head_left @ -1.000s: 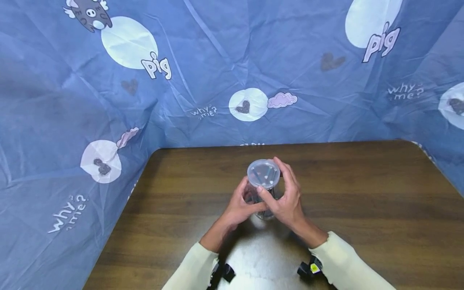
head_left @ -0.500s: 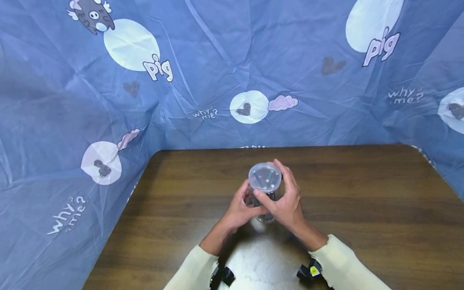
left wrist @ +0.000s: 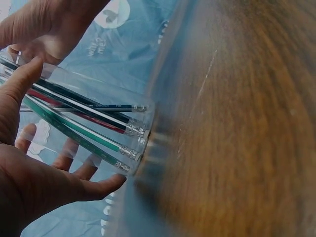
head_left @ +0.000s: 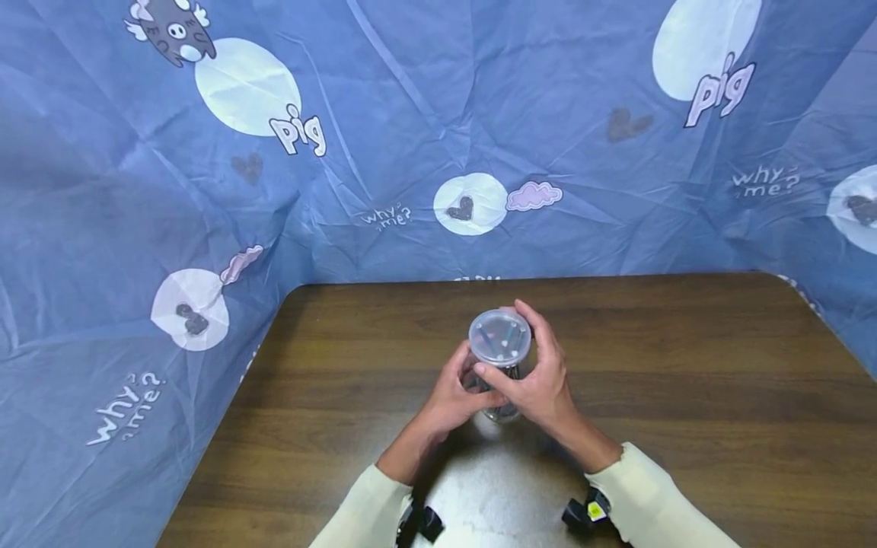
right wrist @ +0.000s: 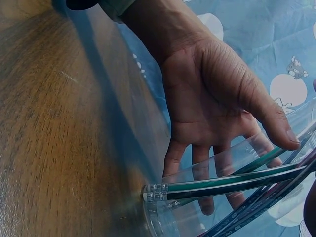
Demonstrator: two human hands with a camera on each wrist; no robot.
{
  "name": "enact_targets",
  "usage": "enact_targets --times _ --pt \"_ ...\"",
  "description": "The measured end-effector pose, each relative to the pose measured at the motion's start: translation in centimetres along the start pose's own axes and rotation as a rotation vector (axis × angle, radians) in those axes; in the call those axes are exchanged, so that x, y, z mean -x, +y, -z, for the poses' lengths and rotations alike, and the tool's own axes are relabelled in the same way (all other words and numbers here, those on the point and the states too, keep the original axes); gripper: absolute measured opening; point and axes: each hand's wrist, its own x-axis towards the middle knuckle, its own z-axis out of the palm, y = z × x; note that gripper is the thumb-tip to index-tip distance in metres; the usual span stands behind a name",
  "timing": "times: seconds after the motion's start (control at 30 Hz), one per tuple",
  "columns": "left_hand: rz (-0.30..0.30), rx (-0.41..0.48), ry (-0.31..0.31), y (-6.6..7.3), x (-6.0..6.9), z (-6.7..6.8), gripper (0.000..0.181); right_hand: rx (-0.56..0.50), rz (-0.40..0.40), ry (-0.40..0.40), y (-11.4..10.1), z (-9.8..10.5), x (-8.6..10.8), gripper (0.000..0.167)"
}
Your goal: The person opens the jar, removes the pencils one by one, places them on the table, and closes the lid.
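Pencils (right wrist: pixel 217 181) are held in a clear jar (head_left: pixel 503 413), upright near the middle of the table (head_left: pixel 685 411), short of its far edge. Its side is gripped by the left hand's (head_left: pixel 454 392) curled fingers, and its top is clasped by the right hand's (head_left: pixel 541 380), by the lid (head_left: pixel 499 335). Closing or opening seems in hand, so the jar should be held steady while the lid is pressed or turned.

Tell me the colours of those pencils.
The pencils are green, red and dark; the left wrist view shows them best.
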Motion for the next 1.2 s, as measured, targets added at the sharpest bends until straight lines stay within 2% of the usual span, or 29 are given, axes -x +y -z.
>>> enact_targets --times 0.37,0.6,0.67,0.77,0.9,1.03,1.2 --pt "-0.020 0.002 -0.011 -0.2 -0.1 0.2 0.084 0.009 -0.030 -0.006 -0.3 -0.1 -0.1 0.078" --pt "0.000 0.008 -0.008 -0.1 0.2 0.1 0.082 -0.008 -0.018 -0.062 4.0 0.0 0.9 0.087" --pt "-0.004 0.015 -0.005 -0.1 0.2 0.0 0.081 0.000 -0.007 -0.061 4.1 0.0 1.0 0.092" --pt "-0.004 0.009 0.007 -0.3 0.4 0.0 0.081 0.003 0.004 -0.026 4.2 -0.3 1.3 0.100" --pt "-0.009 -0.004 0.014 -0.5 0.4 0.1 0.082 -0.016 0.019 0.066 3.9 -1.0 1.4 0.103" --pt "-0.007 0.004 0.012 -0.5 0.4 0.0 0.080 -0.021 0.064 0.142 2.2 -1.4 1.1 0.099" --pt "-0.008 0.021 0.000 -0.5 0.3 -0.1 0.080 -0.016 0.087 0.172 0.7 -1.3 0.7 0.087"
